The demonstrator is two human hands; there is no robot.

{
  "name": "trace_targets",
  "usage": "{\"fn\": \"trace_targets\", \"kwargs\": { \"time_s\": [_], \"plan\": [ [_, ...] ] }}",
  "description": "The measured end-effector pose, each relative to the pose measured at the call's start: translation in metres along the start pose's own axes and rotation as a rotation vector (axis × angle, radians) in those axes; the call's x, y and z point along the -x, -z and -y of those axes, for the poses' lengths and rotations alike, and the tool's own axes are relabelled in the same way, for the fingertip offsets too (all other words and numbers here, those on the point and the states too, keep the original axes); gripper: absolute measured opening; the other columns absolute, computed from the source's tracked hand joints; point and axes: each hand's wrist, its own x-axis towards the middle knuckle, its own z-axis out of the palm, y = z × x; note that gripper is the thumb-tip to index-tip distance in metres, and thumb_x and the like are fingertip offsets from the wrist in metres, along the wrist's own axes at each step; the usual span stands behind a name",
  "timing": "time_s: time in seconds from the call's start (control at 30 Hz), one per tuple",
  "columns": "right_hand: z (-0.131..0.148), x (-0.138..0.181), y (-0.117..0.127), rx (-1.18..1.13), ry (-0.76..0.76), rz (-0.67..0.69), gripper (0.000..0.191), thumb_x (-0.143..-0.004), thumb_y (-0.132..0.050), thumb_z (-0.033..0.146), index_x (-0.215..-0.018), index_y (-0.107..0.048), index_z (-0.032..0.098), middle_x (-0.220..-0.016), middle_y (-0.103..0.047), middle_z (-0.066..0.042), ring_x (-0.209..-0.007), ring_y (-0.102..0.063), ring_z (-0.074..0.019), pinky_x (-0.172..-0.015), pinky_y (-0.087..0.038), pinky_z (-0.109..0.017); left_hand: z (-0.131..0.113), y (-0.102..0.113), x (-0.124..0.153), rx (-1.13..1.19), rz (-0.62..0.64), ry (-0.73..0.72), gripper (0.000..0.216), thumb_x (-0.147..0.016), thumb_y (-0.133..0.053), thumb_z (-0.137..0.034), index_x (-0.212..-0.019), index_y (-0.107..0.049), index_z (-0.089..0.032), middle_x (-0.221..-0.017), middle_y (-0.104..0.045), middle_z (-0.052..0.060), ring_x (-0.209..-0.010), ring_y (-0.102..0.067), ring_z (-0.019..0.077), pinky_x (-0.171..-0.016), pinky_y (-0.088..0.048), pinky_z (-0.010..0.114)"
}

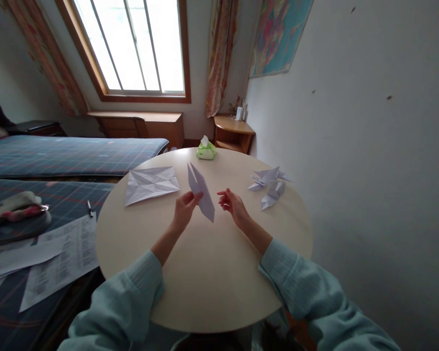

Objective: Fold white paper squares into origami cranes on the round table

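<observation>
Between thumb and fingers, my left hand pinches a folded sheet of white paper above the middle of the table. The paper is long and pointed, with two separate tips at its upper end. Just to its right is my right hand, apart from the paper, its index finger stretched out and the others loosely curled around nothing. A creased, unfolded paper sheet lies at the left of the table. Several folded paper pieces rest in a group on the right side.
The round white table carries a green tissue pack at its far edge. Left of it stand beds with plaid covers, with printed sheets and a pen on the nearer one. A wall rises on the right.
</observation>
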Motion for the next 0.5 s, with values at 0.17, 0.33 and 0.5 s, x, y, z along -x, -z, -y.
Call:
{"fn": "trace_targets", "kwargs": {
  "time_s": [0.17, 0.33, 0.5],
  "plan": [
    [-0.005, 0.002, -0.004, 0.095, 0.000, 0.110, 0.037, -0.060, -0.061, 0.052, -0.072, -0.061, 0.016, -0.061, -0.057, 0.001, -0.054, -0.050, -0.0086, -0.048, -0.036, -0.020, 0.004, -0.005, 0.003, 0.123, 0.170, 0.318, 0.036, -0.050, -0.071, -0.040, -0.073, -0.064, -0.012, -0.064, -0.063, 0.003, -0.060, -0.055, 0.0137, -0.056, -0.042, 0.023],
    [-0.011, 0.002, -0.004, 0.211, 0.028, 0.140, 0.031, -0.052, -0.069, 0.042, -0.053, -0.053, 0.015, -0.044, -0.049, 0.005, -0.042, -0.042, -0.0061, -0.044, -0.033, -0.020, 0.009, -0.009, 0.006, 0.033, 0.303, 0.344, 0.037, -0.050, -0.070, -0.041, -0.070, -0.059, -0.011, -0.059, -0.060, 0.001, -0.052, -0.053, 0.0107, -0.046, -0.039, 0.019],
    [-0.010, 0.001, -0.002, 0.265, -0.024, 0.233, 0.031, -0.053, -0.069, 0.039, -0.049, -0.051, 0.014, -0.041, -0.048, 0.005, -0.040, -0.042, -0.0063, -0.041, -0.031, -0.021, 0.017, -0.009, 0.002, -0.044, 0.190, 0.123, 0.036, -0.058, -0.063, -0.046, -0.057, -0.044, -0.015, -0.043, -0.044, -0.007, -0.036, -0.040, 0.0053, -0.033, -0.029, 0.016]
  ]
}}
